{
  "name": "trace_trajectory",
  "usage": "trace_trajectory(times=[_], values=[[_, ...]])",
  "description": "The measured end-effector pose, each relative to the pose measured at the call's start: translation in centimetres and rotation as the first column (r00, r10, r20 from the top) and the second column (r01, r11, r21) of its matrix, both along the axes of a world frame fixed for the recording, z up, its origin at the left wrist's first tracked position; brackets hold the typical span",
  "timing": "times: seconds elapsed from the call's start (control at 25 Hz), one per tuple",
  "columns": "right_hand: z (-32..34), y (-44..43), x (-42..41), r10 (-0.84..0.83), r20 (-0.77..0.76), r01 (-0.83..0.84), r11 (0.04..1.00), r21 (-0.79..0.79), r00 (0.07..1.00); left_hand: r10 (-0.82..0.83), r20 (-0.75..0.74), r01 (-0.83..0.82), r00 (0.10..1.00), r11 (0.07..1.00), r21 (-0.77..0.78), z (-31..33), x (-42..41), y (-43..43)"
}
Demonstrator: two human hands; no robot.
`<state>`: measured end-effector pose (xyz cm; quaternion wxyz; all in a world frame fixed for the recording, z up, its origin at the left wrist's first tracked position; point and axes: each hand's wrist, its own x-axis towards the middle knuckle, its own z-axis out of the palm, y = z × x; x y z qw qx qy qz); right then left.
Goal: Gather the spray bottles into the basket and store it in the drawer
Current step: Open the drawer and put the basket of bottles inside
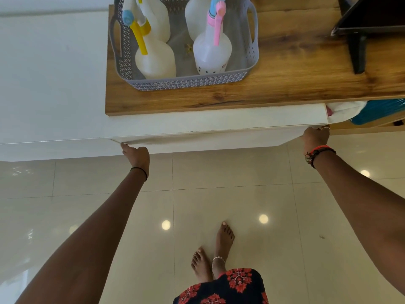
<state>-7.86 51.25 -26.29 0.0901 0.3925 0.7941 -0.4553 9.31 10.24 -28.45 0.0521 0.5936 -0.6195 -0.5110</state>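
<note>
Nearest me: two bare feet (215, 255) on the glossy cream tiled floor (109, 216), with the hem of a dark red-flowered garment (221, 288) at the bottom edge. Both my arms reach forward to the white drawer front (219, 128) under the worktop. My left hand (135, 153) is at the front's lower left corner, fingers curled under its bottom edge; my right hand (316, 137) is at the lower right corner, fingers hooked over that edge. How tightly either grips I cannot tell, the fingertips are hidden. The left wrist has one thin black band, the right a red and black bundle of bands.

Right of the drawer front, a gap shows something white (344, 110) and something teal (379, 110); what they are is unclear.

Above that, the brown wood-grain worktop (285, 80). The grey perforated plastic basket (188, 82) with two side handles sits at its left end, long axis running along the front edge. It holds four translucent white spray bottles, all upright: yellow-trigger bottle (154, 60) near left, pink-trigger bottle (211, 53) near right, two more (157, 16) (195, 16) behind, cut off by the frame. The pink and yellow triggers point towards me.

Far right corner: a black screen on a black stand (359, 36).
</note>
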Motion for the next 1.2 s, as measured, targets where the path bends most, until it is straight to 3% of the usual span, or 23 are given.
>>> trace_trajectory(times=[0.12,0.36,0.68,0.8,0.88,0.96,1.04,1.12,1.2], values=[[0.1,0.2,0.3,-0.092,-0.052,0.092,0.996,-0.005,0.994,0.054,-0.054,-0.056,0.997,0.998,-0.039,0.5,0.2,-0.8],[-0.2,1.0,0.7,-0.015,-0.137,0.028,0.995,0.091,0.990,0.020,-0.071,-0.023,0.997,0.999,-0.044,0.8,1.2,-0.6],[-0.5,2.5,1.4,0.209,-0.042,-0.187,0.936,0.299,0.977,-0.098,-0.051,0.092,0.994,0.990,-0.107,0.7,3.4,-1.5],[-0.7,2.9,2.0,0.181,-0.022,-0.169,0.948,0.268,0.983,-0.149,-0.030,0.145,0.988,0.984,-0.105,0.9,4.7,-1.8],[-0.6,2.6,2.5,0.175,-0.003,-0.170,0.959,0.227,0.984,-0.110,0.007,0.109,0.994,0.970,-0.217,1.8,5.1,-0.8],[-0.1,1.4,3.9,0.149,-0.056,-0.134,0.968,0.211,0.987,-0.140,0.047,0.146,0.989,0.874,-0.463,3.0,5.6,1.0],[0.7,-0.5,6.5,0.220,-0.146,-0.160,0.926,0.342,0.964,-0.420,0.115,0.398,0.900,0.687,-0.608,3.9,6.2,3.1],[1.4,-2.4,9.5,0.473,-0.171,-0.306,0.764,0.567,0.864,-0.696,0.236,0.661,0.678,0.437,-0.610,4.1,6.2,4.7],[2.0,-4.2,11.5,0.724,-0.151,-0.467,0.575,0.672,0.673,-0.792,0.371,0.800,0.485,0.230,-0.554,4.1,5.3,5.3]])
